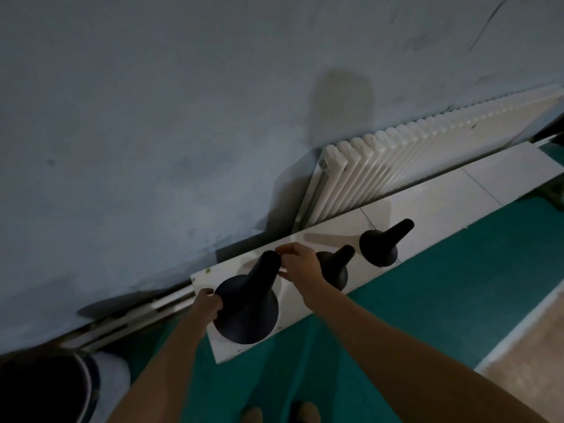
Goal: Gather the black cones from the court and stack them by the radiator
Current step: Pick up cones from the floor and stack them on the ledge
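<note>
Head view, item 1: a large black cone of matt plastic (247,303), wide round base and tapering neck, is held over the near end of a white tiled ledge (442,190). Its base rim is gripped by the left hand (209,303), with fingers curled round the edge. Its narrow tip is pinched by the right hand (300,264) between thumb and fingertips. Whether the base is set down on the ledge or held just above it cannot be told.

Item 2: a second, smaller black cone (334,267) is seen on the ledge just behind the right hand, partly hidden by the wrist.

Item 3: a third black cone (383,244) is placed further along the same ledge, apart from the second, with its rounded tip leaning towards the right.

Item 4: a white ribbed metal radiator (396,160) is mounted on a scuffed blue-grey wall (152,117), directly behind the ledge and near the third cone.

Item 5: a smooth teal court floor (427,285) is seen along the ledge's front edge.
</note>
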Tool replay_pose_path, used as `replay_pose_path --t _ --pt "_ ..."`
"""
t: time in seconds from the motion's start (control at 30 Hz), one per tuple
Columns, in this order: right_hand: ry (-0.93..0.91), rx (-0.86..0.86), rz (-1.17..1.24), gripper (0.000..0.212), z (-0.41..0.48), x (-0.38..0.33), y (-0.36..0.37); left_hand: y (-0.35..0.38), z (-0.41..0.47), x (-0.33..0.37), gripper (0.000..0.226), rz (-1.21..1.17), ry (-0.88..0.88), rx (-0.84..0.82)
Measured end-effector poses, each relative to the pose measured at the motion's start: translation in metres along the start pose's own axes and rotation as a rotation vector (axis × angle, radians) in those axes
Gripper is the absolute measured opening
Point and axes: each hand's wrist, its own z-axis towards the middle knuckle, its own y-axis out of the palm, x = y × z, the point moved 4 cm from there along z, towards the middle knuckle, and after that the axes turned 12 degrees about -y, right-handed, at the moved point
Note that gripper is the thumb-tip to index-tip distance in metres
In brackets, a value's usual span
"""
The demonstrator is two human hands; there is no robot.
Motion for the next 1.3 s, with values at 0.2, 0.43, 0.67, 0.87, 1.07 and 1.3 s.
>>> replay_pose_path --t 0.2,0.43,0.67,0.87,1.07,1.3 --pt "0.020 -0.102 -0.038 0.030 -0.006 0.011 0.022 0.024 -0.018 0.000 0.046 -0.013 0.002 -0.109" --pt "0.164 -0.164 -0.017 0.028 -0.013 0.035 0.024 0.033 -0.034 -0.003 0.027 -0.148 -0.045 -0.106" --pt "0.231 -0.181 0.115 0.023 -0.018 0.027 -0.004 0.022 -0.067 0.014 0.029 -0.060 0.001 -0.091" --pt "0.270 -0.092 0.220 0.016 -0.029 -0.007 -0.060 0.026 -0.115 0.045 0.022 0.022 0.132 -0.062" --pt "0.158 -0.007 0.293 0.011 -0.047 -0.040 -0.136 0.063 -0.188 0.078 0.017 0.061 0.235 -0.033" --pt "-0.034 0.005 0.329 0.018 -0.073 -0.062 -0.219 0.125 -0.256 0.100 0.022 0.271 0.437 -0.087"
